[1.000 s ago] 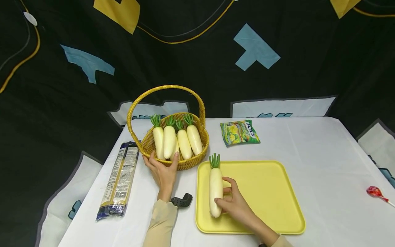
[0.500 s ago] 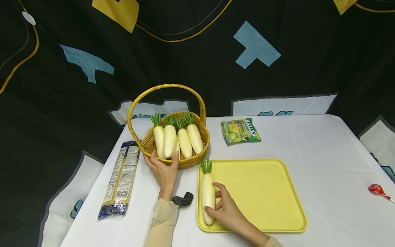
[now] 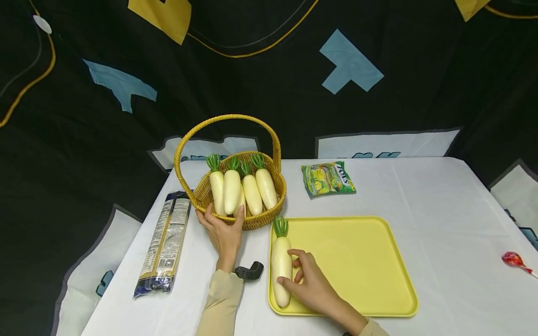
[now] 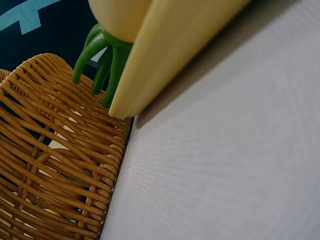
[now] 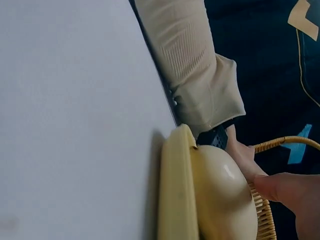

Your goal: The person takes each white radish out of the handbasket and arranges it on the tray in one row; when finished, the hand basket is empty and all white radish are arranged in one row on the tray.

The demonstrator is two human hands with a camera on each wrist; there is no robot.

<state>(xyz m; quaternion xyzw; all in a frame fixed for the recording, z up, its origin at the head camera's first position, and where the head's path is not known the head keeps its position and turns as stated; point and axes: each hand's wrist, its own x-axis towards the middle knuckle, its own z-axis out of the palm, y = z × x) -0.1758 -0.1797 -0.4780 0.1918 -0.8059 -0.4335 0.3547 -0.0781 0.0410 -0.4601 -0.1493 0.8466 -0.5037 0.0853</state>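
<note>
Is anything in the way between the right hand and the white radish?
No, nothing visible: the right hand curls round the side of the white radish, which lies on the yellow tray.

white radish (image 3: 281,273): shifted left, nearer | now beside left rim of tray (image 3: 357,261) | right fingers (image 3: 300,255): moved along

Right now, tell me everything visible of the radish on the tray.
Pale, smooth, slightly glossy radish, perhaps plastic, with a stubby green tuft. It lies along the left edge of the yellow tray, tuft toward the far corner. The right hand overlaps its right side in the head view; contact is unclear.
</note>
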